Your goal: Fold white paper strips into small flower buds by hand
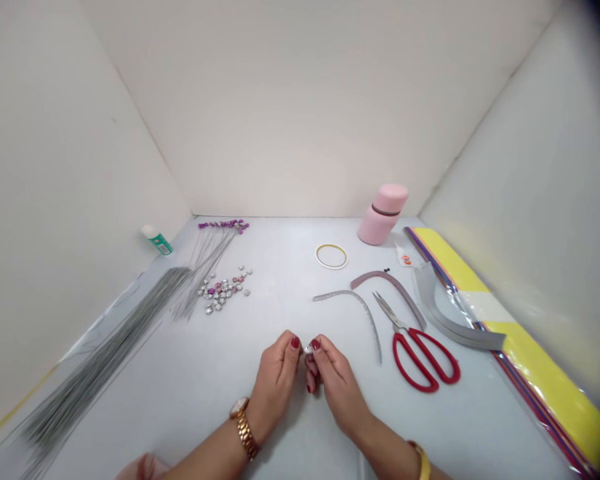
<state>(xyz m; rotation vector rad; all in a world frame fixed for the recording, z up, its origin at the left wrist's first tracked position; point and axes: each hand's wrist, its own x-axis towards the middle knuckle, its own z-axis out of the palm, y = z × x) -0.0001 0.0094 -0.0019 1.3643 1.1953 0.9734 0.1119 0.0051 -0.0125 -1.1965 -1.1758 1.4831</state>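
Observation:
My right hand (336,383) pinches a small shiny silver piece (308,349), like a folded paper star, between thumb and fingers. Close beside it, my left hand (279,368) is closed too, thumb pressed to the forefinger; whatever it grips is hidden. Both hands are low over the front middle of the white table. Similar silver stars, with a few pink and purple ones, lie in a loose pile (223,292) to the left. Right of my hands are a curved silver paper strip (363,308), a pinkish-grey strip (397,288) and red-handled scissors (414,343), blades slightly apart.
A long bundle of grey wires (113,347) spans the left side. Behind it lie wire stems with purple heads (225,225) and a green-white glue stick (157,240). A tape ring (331,267), pink bottle (383,215), grey strips (460,328) and packed coloured paper (540,373) are rightward.

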